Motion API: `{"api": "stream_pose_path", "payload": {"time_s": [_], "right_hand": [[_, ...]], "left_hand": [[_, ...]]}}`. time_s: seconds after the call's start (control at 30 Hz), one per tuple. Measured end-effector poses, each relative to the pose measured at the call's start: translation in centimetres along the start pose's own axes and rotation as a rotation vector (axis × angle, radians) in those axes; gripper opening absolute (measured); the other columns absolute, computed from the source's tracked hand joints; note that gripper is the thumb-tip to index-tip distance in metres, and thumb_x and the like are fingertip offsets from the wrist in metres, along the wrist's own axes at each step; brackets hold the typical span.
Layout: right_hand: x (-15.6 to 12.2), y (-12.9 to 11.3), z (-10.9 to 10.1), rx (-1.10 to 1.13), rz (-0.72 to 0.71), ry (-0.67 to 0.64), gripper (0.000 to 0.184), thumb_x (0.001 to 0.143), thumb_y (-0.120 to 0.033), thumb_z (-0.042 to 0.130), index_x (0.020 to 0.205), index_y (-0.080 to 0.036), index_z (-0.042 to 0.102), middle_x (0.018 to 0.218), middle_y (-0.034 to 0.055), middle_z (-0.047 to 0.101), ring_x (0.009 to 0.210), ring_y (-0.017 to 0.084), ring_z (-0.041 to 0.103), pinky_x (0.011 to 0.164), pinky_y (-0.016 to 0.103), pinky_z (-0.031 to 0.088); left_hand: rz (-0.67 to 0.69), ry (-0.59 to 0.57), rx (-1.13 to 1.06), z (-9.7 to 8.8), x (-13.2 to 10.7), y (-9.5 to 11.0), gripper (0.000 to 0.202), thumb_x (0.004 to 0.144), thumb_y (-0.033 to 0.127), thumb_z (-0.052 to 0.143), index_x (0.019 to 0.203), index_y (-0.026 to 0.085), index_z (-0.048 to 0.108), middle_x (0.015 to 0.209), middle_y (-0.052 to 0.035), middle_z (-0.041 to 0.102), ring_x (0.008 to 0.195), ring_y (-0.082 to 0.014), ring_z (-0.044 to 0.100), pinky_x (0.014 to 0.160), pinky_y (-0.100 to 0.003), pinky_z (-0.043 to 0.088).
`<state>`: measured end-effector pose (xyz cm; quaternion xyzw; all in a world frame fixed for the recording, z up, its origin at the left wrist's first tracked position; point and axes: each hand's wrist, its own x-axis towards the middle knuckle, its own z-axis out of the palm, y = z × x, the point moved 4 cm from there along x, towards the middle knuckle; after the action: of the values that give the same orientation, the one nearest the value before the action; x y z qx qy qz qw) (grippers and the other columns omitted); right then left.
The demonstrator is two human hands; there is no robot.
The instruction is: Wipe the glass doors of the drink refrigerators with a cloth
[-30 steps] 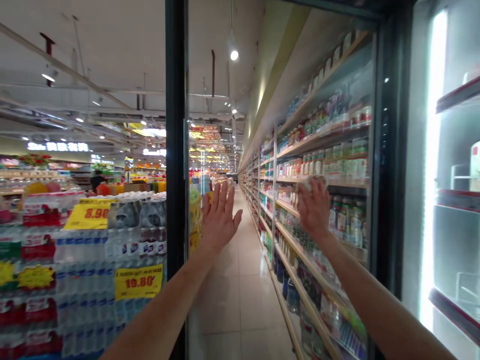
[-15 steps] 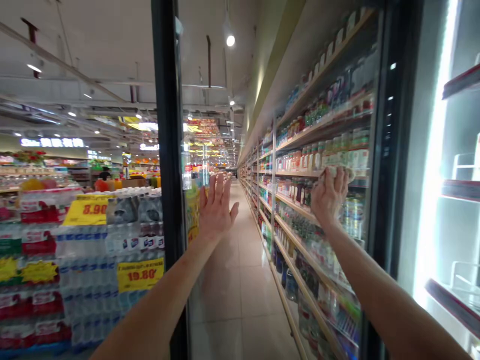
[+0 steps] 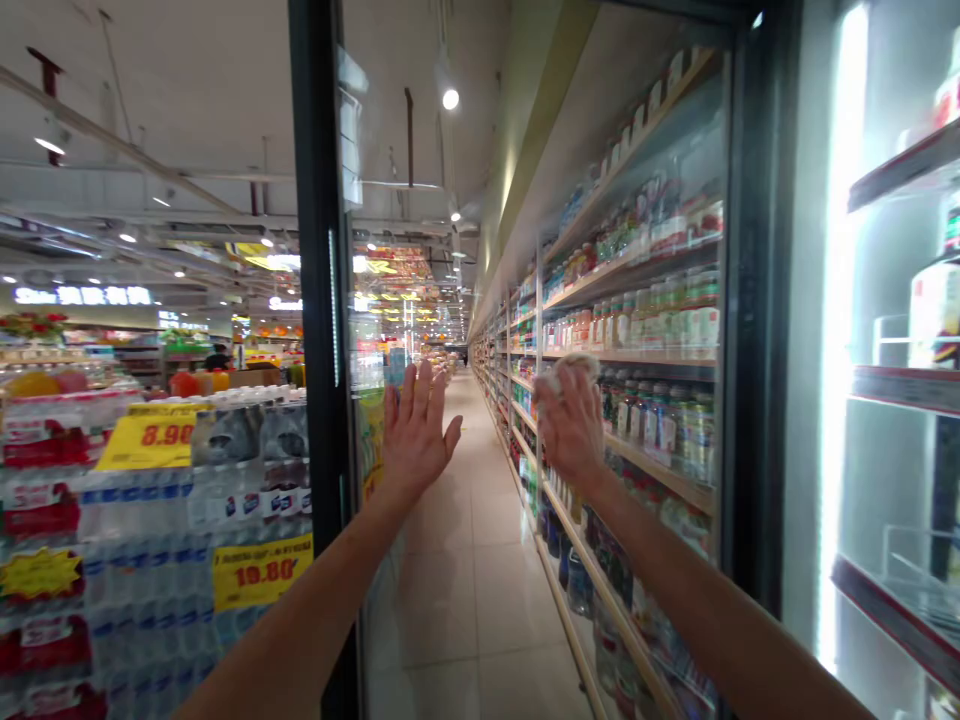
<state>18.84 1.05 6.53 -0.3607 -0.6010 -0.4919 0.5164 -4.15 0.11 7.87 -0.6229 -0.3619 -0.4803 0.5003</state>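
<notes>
My left hand (image 3: 415,432) lies flat with fingers spread against the glass of an open cooler door (image 3: 525,250), near its black frame (image 3: 319,300). My right hand (image 3: 571,425) is pressed to the same glass further right, fingers closed round a crumpled pale cloth (image 3: 571,367) that shows above the fingertips. Through the glass I see a long aisle and shelves of bottles (image 3: 660,320).
The lit cooler interior (image 3: 900,380) with shelves and a bottle stands at the right. Stacked packs of bottled water (image 3: 187,500) with yellow price signs fill the left. A tiled aisle floor (image 3: 465,560) runs ahead. A person stands far back on the left.
My right hand with the cloth has slid left across the glass, from near the door's right edge toward the middle. The left hand has stayed flat on the glass.
</notes>
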Motion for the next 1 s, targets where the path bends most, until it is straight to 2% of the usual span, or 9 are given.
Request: {"api": "stream_pose_path", "payload": {"time_s": [0.1,0.23,0.3,0.43,0.5,0.67,0.73,0.9,1.0], "right_hand": [[-1.0,-0.9,0.4,0.056,-0.206,-0.095,0.046,0.085,-0.027,0.043,0.132,-0.031,0.045,0.141,0.0031,0.042,0.137,0.022,0.024,0.110,0.045,0.024],[-0.4,5.1,-0.8,-0.039,0.309,0.160,0.049,0.088,-0.028,0.035,0.136,-0.022,0.040,0.146,0.0108,0.032,0.137,0.028,0.021,0.106,0.053,0.025],[0.0,5.3,-0.9,-0.054,0.415,0.195,0.050,0.088,-0.028,0.034,0.137,-0.019,0.038,0.147,0.0130,0.029,0.138,0.029,0.019,0.105,0.055,0.026],[0.1,-0.3,0.3,0.030,-0.075,-0.052,0.045,0.087,-0.028,0.042,0.132,-0.028,0.045,0.143,0.0058,0.038,0.138,0.024,0.020,0.109,0.047,0.025],[-0.2,-0.6,0.3,0.046,-0.210,-0.116,0.042,0.087,-0.028,0.043,0.128,-0.031,0.049,0.140,0.0020,0.043,0.136,0.021,0.025,0.110,0.043,0.024],[0.0,5.7,-1.2,-0.100,0.361,0.128,0.050,0.091,-0.032,0.029,0.136,-0.013,0.040,0.144,0.0191,0.032,0.137,0.031,0.022,0.105,0.052,0.025],[-0.1,4.3,-0.9,-0.101,0.338,0.134,0.050,0.091,-0.031,0.030,0.136,-0.013,0.039,0.145,0.0185,0.030,0.137,0.032,0.020,0.105,0.053,0.025],[-1.6,-0.8,0.5,-0.005,-0.180,-0.086,0.043,0.086,-0.029,0.042,0.129,-0.031,0.047,0.140,0.0038,0.042,0.137,0.023,0.023,0.109,0.046,0.025],[-1.7,4.0,-0.6,-0.075,0.169,0.064,0.047,0.088,-0.029,0.037,0.134,-0.026,0.042,0.142,0.0096,0.038,0.137,0.027,0.023,0.106,0.053,0.026]], "left_hand": [[-0.018,-0.010,-0.030,0.1,0.0,-0.1,0.060,0.089,0.038,0.042,0.142,0.016,0.025,0.147,-0.0143,0.027,0.140,-0.0254,0.014,0.113,-0.049,0.012],[-0.041,-0.032,-0.083,0.2,0.0,-0.1,0.060,0.090,0.039,0.040,0.143,0.016,0.024,0.148,-0.0141,0.026,0.140,-0.0258,0.013,0.113,-0.050,0.011],[-0.046,-0.040,-0.087,0.2,0.0,-0.1,0.061,0.089,0.039,0.041,0.142,0.016,0.025,0.148,-0.0148,0.026,0.140,-0.0261,0.013,0.113,-0.050,0.011],[-0.034,-0.047,-0.070,0.3,0.0,-0.2,0.062,0.088,0.040,0.043,0.142,0.015,0.026,0.147,-0.0161,0.027,0.140,-0.0266,0.012,0.112,-0.051,0.011],[-0.032,-0.051,-0.067,0.3,0.0,-0.3,0.061,0.088,0.040,0.043,0.142,0.015,0.026,0.147,-0.0163,0.027,0.140,-0.0265,0.012,0.112,-0.050,0.012],[-0.037,-0.046,-0.082,0.4,0.0,-0.2,0.062,0.089,0.040,0.042,0.142,0.016,0.024,0.148,-0.0152,0.025,0.140,-0.0259,0.011,0.113,-0.049,0.009],[-0.045,-0.042,-0.084,0.3,0.0,-0.1,0.062,0.089,0.040,0.042,0.143,0.016,0.024,0.148,-0.0150,0.025,0.140,-0.0255,0.011,0.113,-0.049,0.009],[-0.035,-0.040,-0.065,0.2,0.1,-0.2,0.061,0.089,0.038,0.042,0.143,0.016,0.023,0.148,-0.0152,0.026,0.140,-0.0253,0.011,0.112,-0.050,0.012],[-0.042,-0.038,-0.086,0.3,0.1,-0.2,0.062,0.089,0.039,0.042,0.143,0.017,0.022,0.148,-0.0147,0.024,0.140,-0.0259,0.010,0.112,-0.051,0.012]]}}
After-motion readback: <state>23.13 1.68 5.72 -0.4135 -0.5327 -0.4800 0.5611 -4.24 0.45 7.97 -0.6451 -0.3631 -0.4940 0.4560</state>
